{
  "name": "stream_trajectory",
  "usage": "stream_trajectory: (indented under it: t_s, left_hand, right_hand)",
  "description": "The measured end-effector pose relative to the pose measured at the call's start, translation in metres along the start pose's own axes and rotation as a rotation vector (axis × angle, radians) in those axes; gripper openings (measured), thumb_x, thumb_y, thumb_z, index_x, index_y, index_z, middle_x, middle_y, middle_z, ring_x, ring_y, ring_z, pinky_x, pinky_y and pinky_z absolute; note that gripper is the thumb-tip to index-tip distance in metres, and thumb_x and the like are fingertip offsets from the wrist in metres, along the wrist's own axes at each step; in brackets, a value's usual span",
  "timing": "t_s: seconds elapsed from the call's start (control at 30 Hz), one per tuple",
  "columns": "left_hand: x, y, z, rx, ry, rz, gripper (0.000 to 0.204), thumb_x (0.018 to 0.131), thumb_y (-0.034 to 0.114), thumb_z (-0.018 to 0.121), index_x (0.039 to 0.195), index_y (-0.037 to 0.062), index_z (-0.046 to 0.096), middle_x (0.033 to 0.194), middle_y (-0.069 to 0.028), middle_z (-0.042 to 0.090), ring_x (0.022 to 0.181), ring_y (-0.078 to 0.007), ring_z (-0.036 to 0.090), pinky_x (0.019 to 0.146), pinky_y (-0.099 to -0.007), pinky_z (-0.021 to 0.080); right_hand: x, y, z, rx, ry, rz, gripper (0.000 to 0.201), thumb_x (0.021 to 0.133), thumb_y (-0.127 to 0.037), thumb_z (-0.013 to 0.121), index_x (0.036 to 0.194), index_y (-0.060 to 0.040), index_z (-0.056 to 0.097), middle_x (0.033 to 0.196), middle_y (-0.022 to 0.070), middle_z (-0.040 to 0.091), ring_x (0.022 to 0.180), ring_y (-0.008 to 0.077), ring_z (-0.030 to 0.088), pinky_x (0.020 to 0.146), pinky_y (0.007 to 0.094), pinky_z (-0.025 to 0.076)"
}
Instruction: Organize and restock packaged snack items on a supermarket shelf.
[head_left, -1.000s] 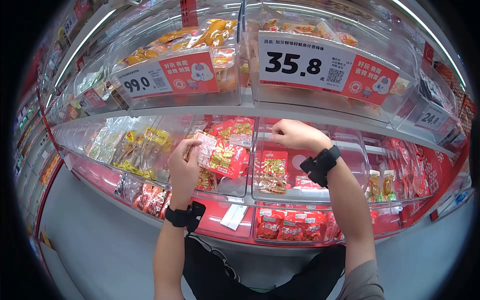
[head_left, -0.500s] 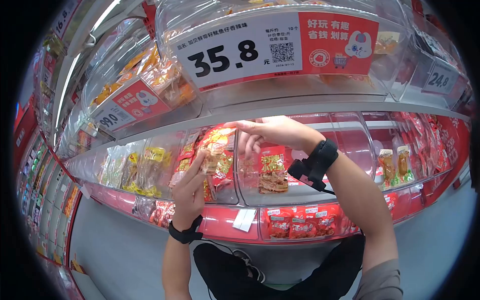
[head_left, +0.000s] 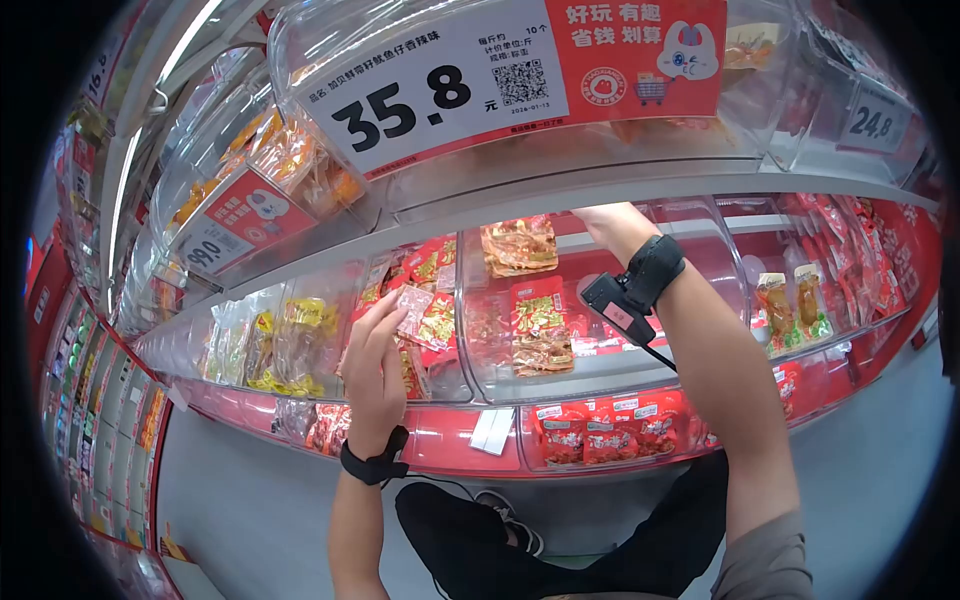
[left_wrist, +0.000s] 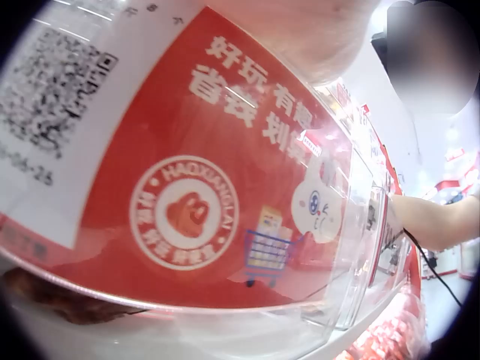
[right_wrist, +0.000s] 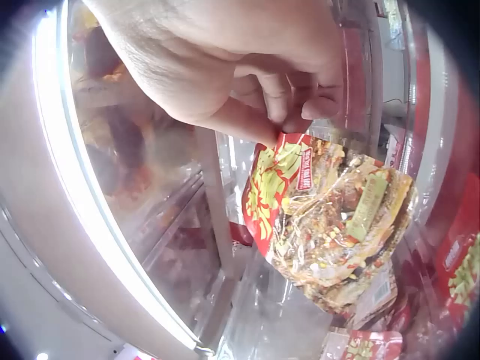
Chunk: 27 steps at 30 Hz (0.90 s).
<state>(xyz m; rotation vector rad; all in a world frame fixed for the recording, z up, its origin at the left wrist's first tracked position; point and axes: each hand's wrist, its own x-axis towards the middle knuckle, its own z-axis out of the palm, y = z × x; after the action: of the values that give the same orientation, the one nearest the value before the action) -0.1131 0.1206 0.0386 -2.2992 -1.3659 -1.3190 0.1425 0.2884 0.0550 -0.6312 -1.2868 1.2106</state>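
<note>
Nearest, the left grip (head_left: 374, 378), fingers straight, is at red packs (head_left: 437, 325) in a bin (head_left: 450, 386); its thumb is hidden, so whether it pinches one cannot be told. Beyond, the right grip (right_wrist: 225, 60) pinches a snack pack (right_wrist: 337, 217) by its red end over the next bin (head_left: 705, 236), and so small a hold might let it slip, or the shelf edge (head_left: 680, 182) could snag it. Only the right wrist view shows that pinch, hidden by the shelf in the head view; the left wrist view mostly shows a red-and-white sign (left_wrist: 180, 176).

Black wristbands (head_left: 657, 272); grey sleeve (head_left: 766, 562)
</note>
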Motion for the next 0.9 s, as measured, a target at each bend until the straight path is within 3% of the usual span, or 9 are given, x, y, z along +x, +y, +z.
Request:
stream_trajectory:
  t_s: [0.07,0.1,0.13,0.23,0.27,0.37,0.57,0.77,0.9]
  left_hand:
    - [-0.001,-0.005,0.004,0.124,-0.051,-0.169,0.035,0.081,0.005,0.054,0.116,-0.0001,0.058,0.131,-0.0231,0.047,0.118,-0.0364,0.048,0.097,-0.0408,0.038]
    - [0.001,-0.009,0.005,0.189,-0.067,-0.248,0.036,0.081,0.007,0.056,0.116,0.0004,0.058,0.13,-0.0236,0.047,0.119,-0.0367,0.047,0.097,-0.0402,0.038]
    - [0.001,-0.015,0.008,0.134,-0.135,-0.327,0.043,0.08,0.02,0.061,0.12,0.0035,0.056,0.135,-0.0255,0.041,0.124,-0.0374,0.042,0.102,-0.0441,0.032]
    - [0.002,-0.022,0.011,0.157,-0.427,-0.38,0.046,0.081,0.025,0.061,0.123,0.0067,0.056,0.139,-0.0294,0.035,0.125,-0.0374,0.043,0.101,-0.0395,0.035]
    - [0.004,-0.024,0.011,0.148,-0.47,-0.423,0.052,0.08,0.03,0.063,0.127,0.0098,0.053,0.141,-0.0316,0.029,0.13,-0.0392,0.035,0.103,-0.0407,0.032]
    - [0.008,-0.006,0.009,0.347,-0.47,-0.518,0.054,0.079,0.031,0.064,0.128,0.0105,0.052,0.142,-0.0309,0.027,0.133,-0.0408,0.029,0.104,-0.0415,0.03]
    - [0.001,-0.024,0.01,0.229,-0.38,-0.538,0.046,0.076,0.028,0.067,0.117,0.0078,0.058,0.129,-0.0266,0.044,0.121,-0.0384,0.043,0.1,-0.0407,0.035]
    - [0.004,-0.018,0.001,0.045,-0.054,-0.341,0.02,0.077,0.011,0.065,0.094,0.0002,0.063,0.101,-0.0142,0.055,0.097,-0.0307,0.056,0.084,-0.0348,0.044]
    - [0.005,-0.015,-0.001,-0.157,-0.22,-0.366,0.018,0.079,0.007,0.063,0.095,-0.0006,0.065,0.088,-0.01,0.064,0.079,-0.0241,0.062,0.075,-0.0332,0.047]
  right_hand:
    - [0.002,-0.007,0.004,-0.305,0.058,0.224,0.019,0.08,-0.007,0.065,0.097,-0.0012,0.061,0.095,0.0092,0.063,0.085,0.0131,0.055,0.07,0.0317,0.046]
    - [0.003,0.0,0.004,-0.479,0.038,0.221,0.014,0.078,-0.001,0.06,0.092,0.0017,0.059,0.087,0.01,0.063,0.081,0.0146,0.057,0.067,0.0328,0.047]
    - [0.0,0.003,0.003,-0.455,0.03,0.214,0.013,0.077,0.001,0.059,0.09,0.0024,0.059,0.084,0.0102,0.063,0.079,0.016,0.058,0.065,0.0337,0.047]
    - [0.006,0.02,-0.008,-0.395,0.045,0.184,0.013,0.075,0.002,0.06,0.088,0.0024,0.061,0.083,0.0103,0.064,0.076,0.0193,0.06,0.062,0.0342,0.048]
    - [0.011,0.028,-0.013,-0.381,0.056,0.175,0.013,0.074,0.002,0.061,0.088,0.0021,0.063,0.084,0.0102,0.065,0.076,0.0203,0.061,0.061,0.0339,0.049]
    - [0.017,0.051,-0.026,-0.471,0.0,0.24,0.019,0.073,0.001,0.063,0.092,0.0007,0.066,0.092,0.0124,0.067,0.084,0.0219,0.063,0.07,0.0338,0.049]
    - [0.007,0.033,-0.022,-0.726,-0.214,0.3,0.026,0.07,-0.011,0.069,0.094,-0.0004,0.068,0.095,0.0144,0.068,0.093,0.0244,0.063,0.083,0.0345,0.046]
    - [0.013,0.038,-0.023,-0.944,-0.224,0.189,0.027,0.067,-0.013,0.069,0.092,-0.0023,0.069,0.095,0.0162,0.067,0.092,0.0284,0.062,0.082,0.0345,0.047]
    - [0.01,0.028,-0.016,-0.962,-0.126,0.005,0.02,0.07,-0.014,0.065,0.085,-0.0006,0.067,0.089,0.0158,0.067,0.083,0.0296,0.063,0.078,0.036,0.047]
